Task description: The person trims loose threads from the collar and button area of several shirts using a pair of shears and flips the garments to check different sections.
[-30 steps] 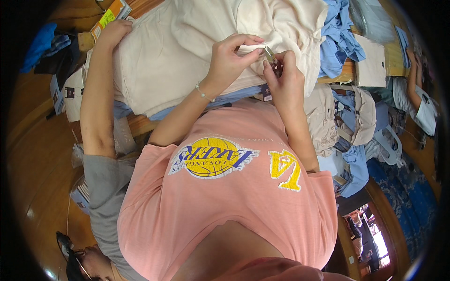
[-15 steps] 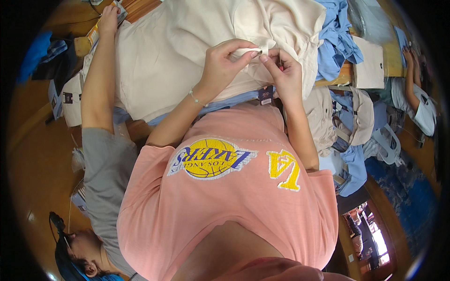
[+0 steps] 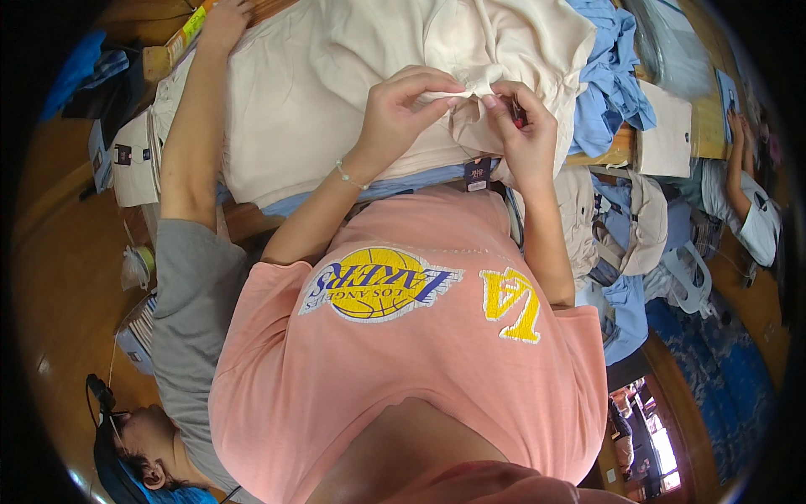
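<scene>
A large cream garment (image 3: 294,109) lies spread over the table in front of me. My left hand (image 3: 405,107) pinches a small gathered edge of it between thumb and fingers. Close beside it, my right hand (image 3: 527,130) grips the same bunched edge, so the cloth runs taut between both fingertips. Something small, red and dark (image 3: 519,118) is tucked in the right palm, mostly hidden by the fingers. Beneath the cream garment shows the blue fabric (image 3: 382,188) of another piece, and a dark hang tag (image 3: 478,172) hangs at the near edge.
At my left a co-worker's arm (image 3: 191,151) in a grey sleeve reaches across the garment's far left end. Crumpled blue garments (image 3: 609,92) and a folded cream garment (image 3: 663,134) are at the right. Below them hang more cream and blue clothes (image 3: 646,218). Another person's arms (image 3: 739,160) show far right.
My two hands have drawn slightly apart, stretching the gathered cream edge between them. The co-worker's hand at the upper left has moved up and right. The view has shifted slightly.
</scene>
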The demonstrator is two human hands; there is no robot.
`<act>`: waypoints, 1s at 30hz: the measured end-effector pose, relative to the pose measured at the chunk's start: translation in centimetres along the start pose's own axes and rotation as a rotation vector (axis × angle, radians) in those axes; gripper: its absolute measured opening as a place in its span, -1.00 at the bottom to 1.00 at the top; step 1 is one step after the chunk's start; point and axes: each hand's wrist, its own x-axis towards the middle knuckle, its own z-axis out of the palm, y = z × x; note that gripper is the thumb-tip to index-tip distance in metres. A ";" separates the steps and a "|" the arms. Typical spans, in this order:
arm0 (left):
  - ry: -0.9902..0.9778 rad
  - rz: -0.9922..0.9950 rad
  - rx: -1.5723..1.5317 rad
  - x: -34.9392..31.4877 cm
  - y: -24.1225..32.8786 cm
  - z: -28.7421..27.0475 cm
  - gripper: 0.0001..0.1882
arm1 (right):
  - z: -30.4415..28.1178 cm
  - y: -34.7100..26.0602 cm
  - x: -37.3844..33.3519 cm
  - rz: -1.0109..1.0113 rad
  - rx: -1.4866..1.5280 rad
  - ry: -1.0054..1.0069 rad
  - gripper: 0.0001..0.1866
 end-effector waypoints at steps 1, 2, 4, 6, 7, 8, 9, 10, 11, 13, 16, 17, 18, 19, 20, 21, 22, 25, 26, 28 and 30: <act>-0.012 0.089 0.052 0.0 -0.3 -0.1 -0.81 | -0.1 0.0 0.0 0.005 -0.003 -0.004 -0.88; 0.017 0.127 0.100 0.0 -0.4 -0.1 -0.81 | -0.2 0.0 0.1 -0.004 -0.009 -0.013 -0.88; 0.067 0.206 0.191 0.1 -0.6 0.0 -0.82 | -0.4 0.1 0.1 -0.019 -0.026 -0.021 -0.87; 0.081 0.241 0.268 0.0 -0.1 0.0 -0.85 | -0.5 -0.1 0.1 -0.020 -0.044 -0.029 -0.87; 0.088 0.259 0.308 -0.1 0.1 -0.1 -0.85 | -0.6 -0.1 0.1 -0.021 -0.052 -0.033 -0.86; 0.067 0.251 0.298 -0.2 -0.2 -0.1 -0.84 | -0.6 0.0 0.1 -0.020 -0.048 -0.032 -0.86; 0.047 0.244 0.288 -0.4 -0.5 -0.2 -0.83 | -0.6 0.1 0.0 -0.019 -0.045 -0.032 -0.87; 0.027 0.237 0.278 -0.5 -0.8 -0.2 -0.81 | -0.6 0.2 -0.1 -0.019 -0.042 -0.031 -0.87; 0.025 0.232 0.281 -0.6 -0.9 -0.1 -0.82 | -0.6 0.2 -0.1 -0.015 -0.041 -0.036 -0.87; 0.023 0.222 0.290 -0.7 -0.9 0.0 -0.83 | -0.7 0.3 -0.2 -0.007 -0.039 -0.046 -0.88; -0.064 0.216 0.396 -0.2 0.8 0.0 -0.84 | -0.7 0.4 -0.2 -0.034 -0.050 -0.063 -0.90; -0.055 0.221 0.365 0.1 0.9 0.2 -0.84 | -0.8 0.3 -0.2 -0.052 -0.091 -0.092 -0.89; -0.043 0.227 0.336 0.6 0.8 0.3 -0.82 | -1.0 0.2 0.0 -0.071 -0.131 -0.123 -0.88; -0.032 0.234 0.307 1.2 0.7 0.4 -0.80 | -1.2 -0.1 0.1 -0.091 -0.171 -0.154 -0.87; -0.108 0.239 0.270 2.2 0.6 0.3 -0.78 | -1.4 -0.4 0.4 -0.135 -0.174 -0.186 -0.85; -0.185 0.243 0.233 3.6 0.6 0.2 -0.75 | -1.7 -0.7 0.8 -0.178 -0.177 -0.216 -0.83; -0.262 0.249 0.195 4.7 0.8 0.0 -0.72 | -2.0 -0.8 1.0 -0.223 -0.180 -0.247 -0.82; -0.658 -0.351 -0.166 6.9 1.4 -0.6 -0.66 | -2.9 -0.4 2.5 -0.410 -0.282 -0.274 -0.79; -0.760 -0.395 -0.052 8.0 1.4 -1.1 -0.66 | -3.0 -0.6 2.8 -0.406 -0.303 -0.271 -0.79; -0.956 -0.482 0.190 10.3 1.5 -2.0 -0.66 | -3.2 -1.1 3.4 -0.400 -0.341 -0.261 -0.80; -0.992 -0.339 0.021 11.2 2.0 -2.1 -0.72 | -2.1 -1.7 3.1 -0.353 -0.163 -0.050 -0.83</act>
